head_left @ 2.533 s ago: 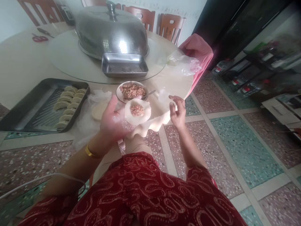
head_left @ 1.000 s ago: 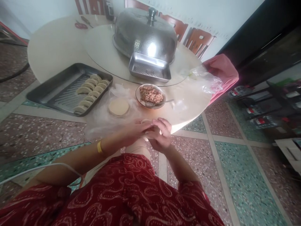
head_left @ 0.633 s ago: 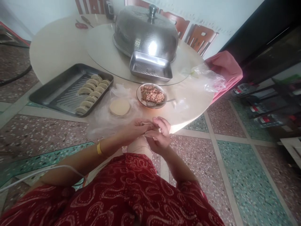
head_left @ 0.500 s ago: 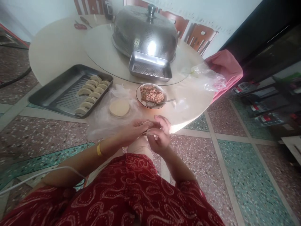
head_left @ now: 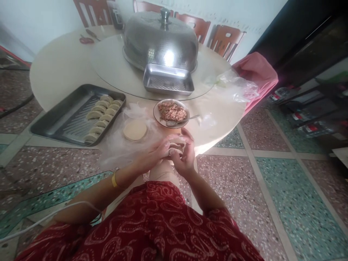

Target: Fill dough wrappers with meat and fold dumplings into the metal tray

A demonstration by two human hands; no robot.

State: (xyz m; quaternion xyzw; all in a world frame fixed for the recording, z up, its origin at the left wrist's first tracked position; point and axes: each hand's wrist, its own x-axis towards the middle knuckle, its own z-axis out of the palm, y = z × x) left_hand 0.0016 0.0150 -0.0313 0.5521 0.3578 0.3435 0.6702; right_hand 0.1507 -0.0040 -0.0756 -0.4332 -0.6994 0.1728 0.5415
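Head view: wrapper lay flat on left hand (head_left: 152, 156) 2.5 s ago; now both grips, right hand (head_left: 183, 156) too, pinch dumpling (head_left: 175, 148) shut, just below filling bowl (head_left: 170, 113). I read sealing underway.

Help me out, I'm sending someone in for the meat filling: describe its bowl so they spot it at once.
Start at the big perforated steel dome on the round table and come toward the near edge, past the small empty steel tray. The bowl is next: the only round dish there, holding pinkish minced filling with a spoon resting in it.
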